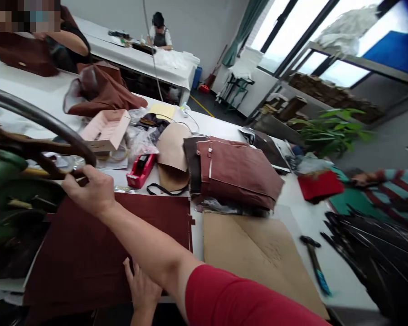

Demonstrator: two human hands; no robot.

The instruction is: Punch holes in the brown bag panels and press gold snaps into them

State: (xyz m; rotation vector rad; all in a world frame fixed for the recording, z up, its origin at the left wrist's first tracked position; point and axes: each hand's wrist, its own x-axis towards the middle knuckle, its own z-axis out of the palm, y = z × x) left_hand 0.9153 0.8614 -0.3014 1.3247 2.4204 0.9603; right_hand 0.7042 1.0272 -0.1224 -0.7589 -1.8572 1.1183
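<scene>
My right hand (91, 192), at the end of the outstretched arm in a red sleeve, is closed on the rim of a dark metal handwheel (51, 111) at the left. The wheel belongs to a green machine (2, 181), cut off by the frame edge. Below the arm, my left hand (144, 287) lies with its fingers spread on a large dark brown panel (85, 253), which looks like leather or fabric. That panel lies flat on the table in front of the machine, and its right edge carries a small tab.
A red tape dispenser (141, 171), an open pink box (107, 129) and a stack of brown pieces (241, 172) stand behind the panel. Cardboard (258, 253) and a hammer (315, 265) lie right. Other people work at the tables; a striped sleeve (394, 190) shows right.
</scene>
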